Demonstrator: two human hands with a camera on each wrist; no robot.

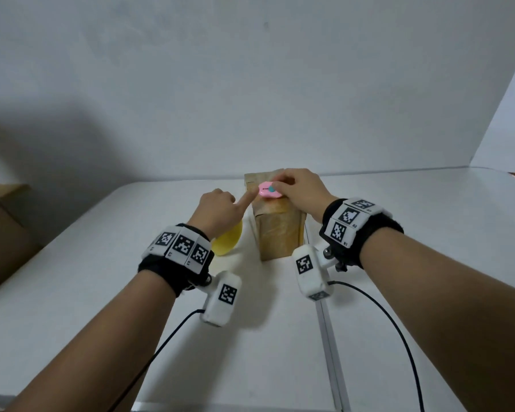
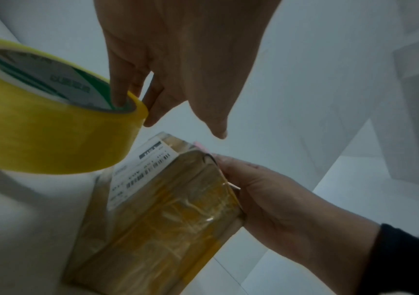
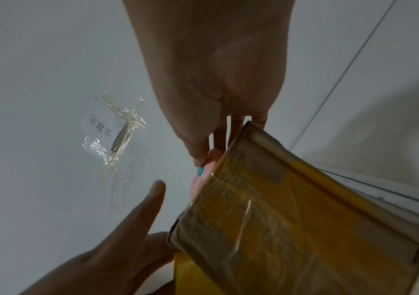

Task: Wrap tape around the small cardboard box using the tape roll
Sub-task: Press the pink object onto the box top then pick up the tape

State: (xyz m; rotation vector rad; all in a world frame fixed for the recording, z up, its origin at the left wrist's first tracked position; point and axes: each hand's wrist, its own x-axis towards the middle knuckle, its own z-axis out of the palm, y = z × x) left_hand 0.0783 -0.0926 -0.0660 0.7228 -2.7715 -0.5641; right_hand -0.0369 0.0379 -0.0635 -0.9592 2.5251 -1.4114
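A white shipping label [image 2: 142, 173] on the small cardboard box [image 2: 168, 215], left of centre in the left wrist view, carries barcodes and printed digits too blurred to read. The inner core of the tape roll [image 2: 52, 119], upper left there, bears green-and-grey printing that cannot be made out. In the right wrist view, left of centre, a taped paper slip [image 3: 102, 125] shows handwritten characters, not clearly legible; the wristbands [image 1: 350, 223] carry square black-and-white markers, two tagged "R1" and "R2".

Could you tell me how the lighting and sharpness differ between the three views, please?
Head view: bright, sharp, a large soft shadow on the wall. Left wrist view: dim, the tape roll blurred close up. Right wrist view: dim, with glare streaks on the box.
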